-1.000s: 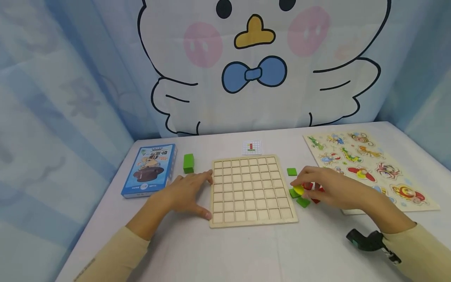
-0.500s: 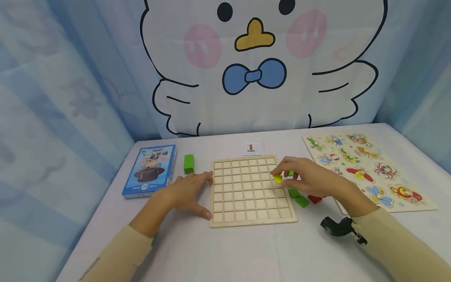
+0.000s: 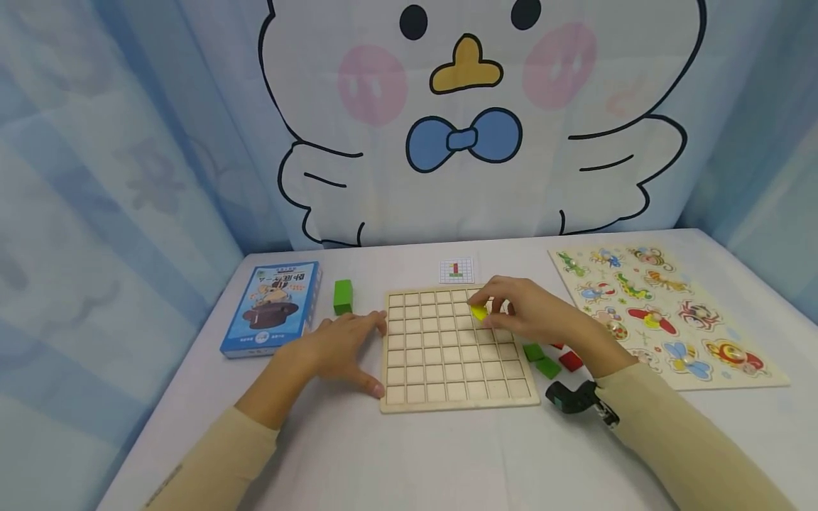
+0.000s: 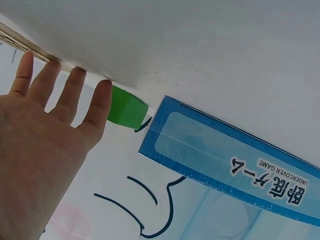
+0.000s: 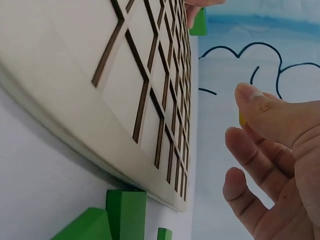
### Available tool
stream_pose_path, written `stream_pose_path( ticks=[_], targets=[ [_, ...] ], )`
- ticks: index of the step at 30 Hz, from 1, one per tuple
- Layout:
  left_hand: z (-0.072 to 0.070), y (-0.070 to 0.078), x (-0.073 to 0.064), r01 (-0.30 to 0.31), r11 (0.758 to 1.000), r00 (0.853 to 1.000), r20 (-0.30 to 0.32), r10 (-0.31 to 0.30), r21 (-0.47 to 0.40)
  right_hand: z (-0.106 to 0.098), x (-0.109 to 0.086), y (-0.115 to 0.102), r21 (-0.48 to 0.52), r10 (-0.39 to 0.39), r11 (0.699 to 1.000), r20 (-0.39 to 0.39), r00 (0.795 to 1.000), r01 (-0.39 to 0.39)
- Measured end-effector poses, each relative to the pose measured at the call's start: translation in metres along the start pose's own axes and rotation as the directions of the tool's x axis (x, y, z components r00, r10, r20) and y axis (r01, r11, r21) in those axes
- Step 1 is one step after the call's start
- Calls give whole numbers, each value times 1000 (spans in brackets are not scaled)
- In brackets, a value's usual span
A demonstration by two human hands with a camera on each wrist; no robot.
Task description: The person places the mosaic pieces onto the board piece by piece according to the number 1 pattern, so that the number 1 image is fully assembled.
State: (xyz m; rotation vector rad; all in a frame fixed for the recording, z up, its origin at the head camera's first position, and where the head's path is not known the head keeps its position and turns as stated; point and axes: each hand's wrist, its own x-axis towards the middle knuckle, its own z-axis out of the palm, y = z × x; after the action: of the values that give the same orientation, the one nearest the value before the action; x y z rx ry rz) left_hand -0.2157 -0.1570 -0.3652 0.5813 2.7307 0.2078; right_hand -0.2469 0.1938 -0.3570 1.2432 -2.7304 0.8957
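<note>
A wooden grid board (image 3: 441,348) lies flat mid-table, its square cells bare where I can see them. My left hand (image 3: 341,348) rests at its left edge, fingers and thumb spread and touching the rim. Over the upper right part of the board, my right hand (image 3: 527,309) pinches a small yellow piece (image 3: 478,312) between thumb and fingers. Most of that piece hides behind the thumb in the right wrist view, so its full shape cannot be told. Green blocks (image 3: 547,367) and red blocks (image 3: 571,361) lie beside the board's right edge, partly below the right forearm.
Left of the board are a blue game box (image 3: 271,309) and a green block (image 3: 343,297). A small card with a printed grid (image 3: 456,270) lies behind the board. On the right is a wooden puzzle board with cartoon animals (image 3: 671,312). A printed curtain (image 3: 460,191) hangs behind the table.
My right hand has picked the yellow piece up from the blocks on the right and carried it left over the board. The left hand has stayed at the board's edge.
</note>
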Motion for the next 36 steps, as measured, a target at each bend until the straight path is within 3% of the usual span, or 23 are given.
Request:
stream_pose_path(
  ticks=[15,21,36],
  targets=[
    [-2,1,-3,30,999,1000,7,-30,27,4,31,-4,-50,85,995,20,996,-84],
    [-2,1,-1,27,999,1000,8,-27,24,9,39,-5,17,89,996,29,996,-90],
    [-1,1,1,48,999,999,23,-48,2,24,61,-8,172,188,966,52,981,-195]
  ],
)
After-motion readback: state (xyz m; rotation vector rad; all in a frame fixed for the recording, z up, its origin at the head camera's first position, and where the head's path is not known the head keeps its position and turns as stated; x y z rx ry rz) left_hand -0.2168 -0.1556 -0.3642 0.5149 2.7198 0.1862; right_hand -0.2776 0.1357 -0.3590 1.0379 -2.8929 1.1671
